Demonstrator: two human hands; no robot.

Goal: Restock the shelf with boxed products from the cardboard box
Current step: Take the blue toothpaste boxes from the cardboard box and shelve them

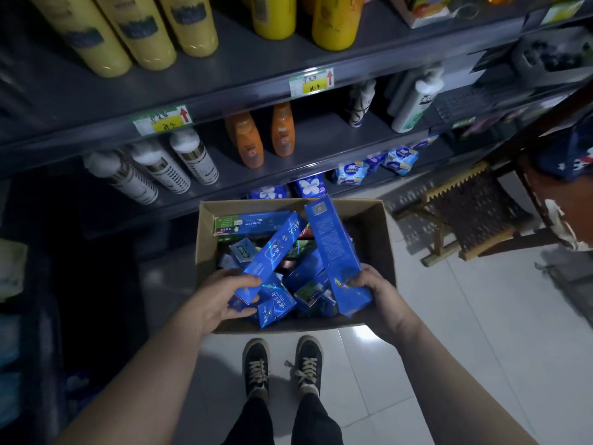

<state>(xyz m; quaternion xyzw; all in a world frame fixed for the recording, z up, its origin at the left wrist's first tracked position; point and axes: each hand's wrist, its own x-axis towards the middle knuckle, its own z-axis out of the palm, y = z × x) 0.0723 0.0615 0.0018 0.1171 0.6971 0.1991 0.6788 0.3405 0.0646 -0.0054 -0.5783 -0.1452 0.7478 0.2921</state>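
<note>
1. The cardboard box [205, 248] sits open on the tiled floor [449, 316], just in front of the shelf [224, 88] and near the person's 2 shoes [256, 367].
2. It holds a loose pile of blue boxes [308, 274] lying at mixed angles.
3. The left hand [218, 297] curls around the near end of a slanted blue box [272, 252], thumb on top.
4. The right hand [377, 292] grips the near end of a long blue box [333, 248], whose far end rises toward the far wall.
5. The shelf carries yellow bottles [138, 33] above, with 2 orange bottles [247, 139] and 3 white cans [160, 168] below.
</note>
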